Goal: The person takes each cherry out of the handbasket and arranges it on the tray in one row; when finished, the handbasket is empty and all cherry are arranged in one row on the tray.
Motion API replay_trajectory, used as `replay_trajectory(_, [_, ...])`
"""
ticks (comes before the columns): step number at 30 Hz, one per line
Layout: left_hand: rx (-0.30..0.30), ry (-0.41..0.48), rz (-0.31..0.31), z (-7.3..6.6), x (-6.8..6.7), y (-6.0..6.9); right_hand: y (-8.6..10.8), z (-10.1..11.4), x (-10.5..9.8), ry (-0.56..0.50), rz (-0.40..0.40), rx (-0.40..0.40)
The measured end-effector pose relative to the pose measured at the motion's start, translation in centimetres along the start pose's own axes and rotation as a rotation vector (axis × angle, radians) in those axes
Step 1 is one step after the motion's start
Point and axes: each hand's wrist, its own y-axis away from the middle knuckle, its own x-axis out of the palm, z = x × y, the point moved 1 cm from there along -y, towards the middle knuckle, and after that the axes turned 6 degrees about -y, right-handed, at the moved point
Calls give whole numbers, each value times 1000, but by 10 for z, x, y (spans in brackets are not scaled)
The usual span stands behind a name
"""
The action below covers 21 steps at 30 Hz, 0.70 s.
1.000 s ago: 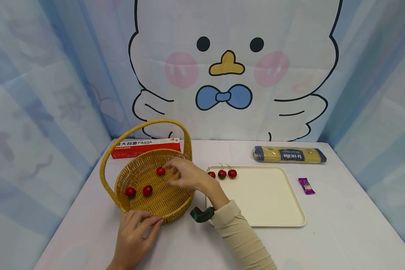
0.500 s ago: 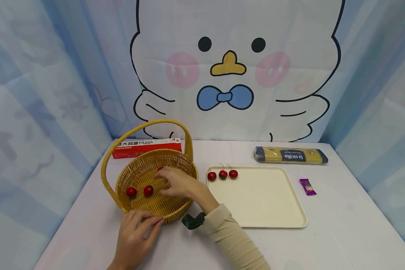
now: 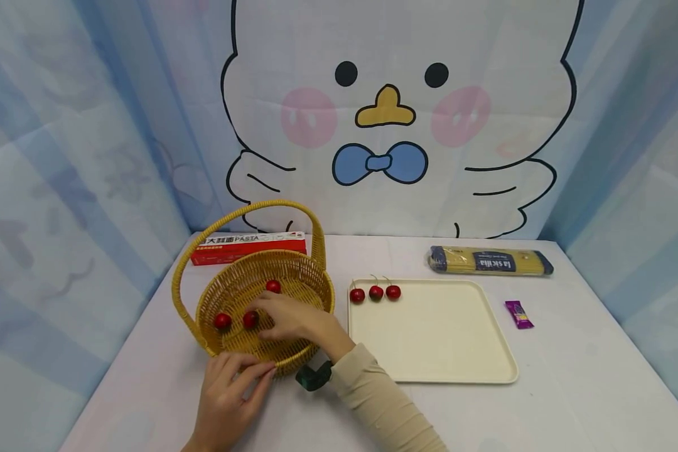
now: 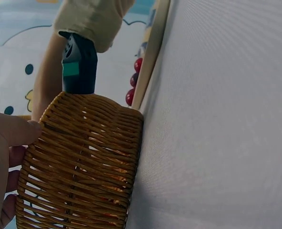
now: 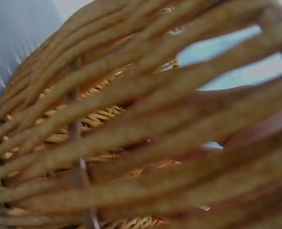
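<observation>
A yellow wicker basket point(image 3: 209, 301) with a tall handle holds three cherries. My left hand point(image 3: 228, 395) grips its near rim; in the left wrist view the thumb point(image 4: 24, 131) lies on the outer wall. My right hand point(image 3: 290, 319) reaches into the basket, its fingertips right by the middle cherry point(image 3: 251, 320), with thumb and fingers apart. Whether they touch the cherry I cannot tell. Another cherry point(image 3: 223, 321) lies to the left, and a third cherry point(image 3: 273, 286) lies farther back. In the right wrist view, basket weave point(image 5: 107, 143) covers most of the hand.
A cream tray point(image 3: 435, 333) right of the basket bears three stemmed cherries point(image 3: 375, 293) along its back left edge. Behind the basket lies a red pasta box point(image 3: 248, 249). A spaghetti pack point(image 3: 490, 261) lies at the back right, near a small purple packet point(image 3: 519, 314).
My right hand has moved from the back cherry toward the front and left, to the middle cherry. The back cherry shows again. My left hand stays on the rim.
</observation>
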Motion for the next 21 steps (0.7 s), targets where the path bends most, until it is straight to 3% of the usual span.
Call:
replay_trajectory(10, [-1,10,-3,0,0,0,-5,2,5,71,102,-63])
replay_trajectory(16, [11,10,-41,0,1,-1,-6,1,7,69,118,-64])
replay_trajectory(21, [3,10,-18,-1,-1,-1,-7,0,8,66,119,-77])
